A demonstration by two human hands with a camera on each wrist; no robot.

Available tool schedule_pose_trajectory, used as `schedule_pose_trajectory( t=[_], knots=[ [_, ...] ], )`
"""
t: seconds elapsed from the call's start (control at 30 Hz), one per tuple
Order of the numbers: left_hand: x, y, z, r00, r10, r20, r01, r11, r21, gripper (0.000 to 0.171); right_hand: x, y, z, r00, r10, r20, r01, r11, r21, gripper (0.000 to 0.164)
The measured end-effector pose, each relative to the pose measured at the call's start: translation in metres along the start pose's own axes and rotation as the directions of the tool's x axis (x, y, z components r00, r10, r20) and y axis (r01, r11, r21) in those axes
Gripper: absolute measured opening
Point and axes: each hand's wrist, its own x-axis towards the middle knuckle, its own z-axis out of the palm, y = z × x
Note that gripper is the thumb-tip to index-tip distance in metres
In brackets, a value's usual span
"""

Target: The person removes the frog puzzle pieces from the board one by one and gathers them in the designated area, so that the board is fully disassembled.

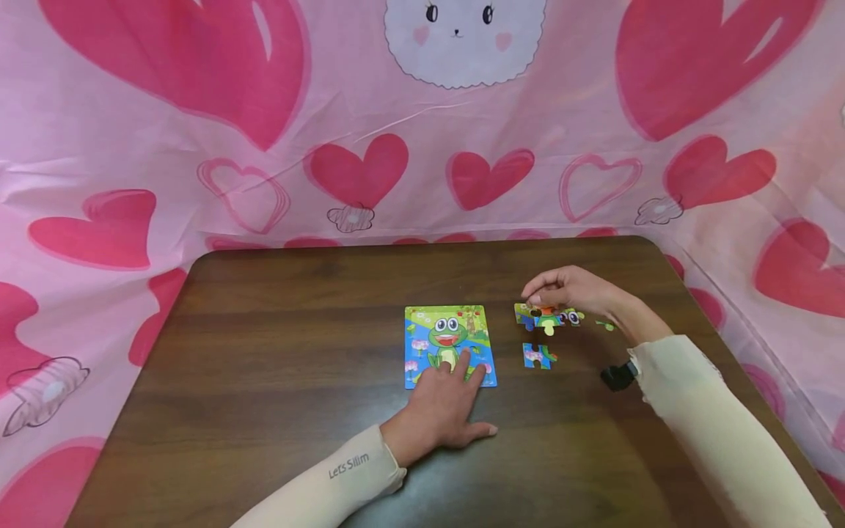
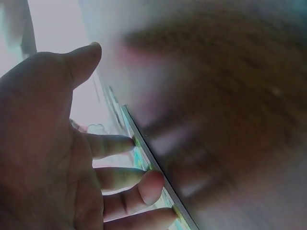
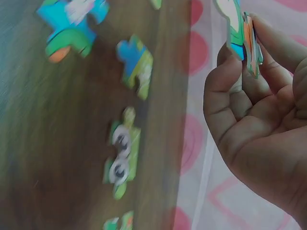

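A square frog-picture puzzle board (image 1: 417, 326) lies flat on the brown table. My left hand (image 1: 441, 403) rests on its lower part with fingers spread and thumb out to the side; in the left wrist view its fingertips (image 2: 128, 142) touch the board near its edge (image 2: 144, 139). To the right, my right hand (image 1: 576, 290) is raised over loose jigsaw pieces. Its thumb and fingers pinch several puzzle pieces (image 3: 236, 31), held together on edge in the right wrist view. Below on the table lie a piece with two frog eyes (image 3: 122, 153) and a blue-and-yellow piece (image 3: 136, 67).
A blue piece with a pink flower (image 1: 536, 355) lies nearer than the others. A small green piece (image 1: 604, 325) is close to the right wrist. A pink cloth with hearts (image 1: 422, 117) hangs behind the table (image 1: 284, 330) and along its sides.
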Motion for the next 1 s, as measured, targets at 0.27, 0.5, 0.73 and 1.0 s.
schedule_pose_trajectory(
  t=[0.27, 0.5, 0.73, 1.0],
  knots=[
    [-0.001, 0.001, 0.002, 1.000, 0.004, -0.009, -0.004, 1.000, 0.028, 0.092, -0.019, 0.032, -0.008, 1.000, 0.030, 0.007, -0.030, 0.999, 0.026, 0.038],
    [0.000, 0.004, 0.003, 1.000, 0.016, -0.001, -0.016, 0.999, 0.037, 0.093, -0.035, 0.054, -0.011, 0.998, 0.067, 0.003, -0.067, 0.998, -0.008, 0.036],
    [-0.001, 0.003, 0.004, 1.000, 0.000, 0.000, 0.001, 0.997, 0.071, 0.095, -0.037, 0.069, -0.006, 0.994, 0.108, 0.024, -0.108, 0.994, -0.015, 0.033],
    [-0.001, 0.001, 0.005, 1.000, 0.010, 0.004, -0.010, 0.998, 0.059, 0.095, -0.039, 0.080, 0.003, 0.991, 0.129, -0.044, -0.129, 0.992, -0.011, 0.032]
  ],
)
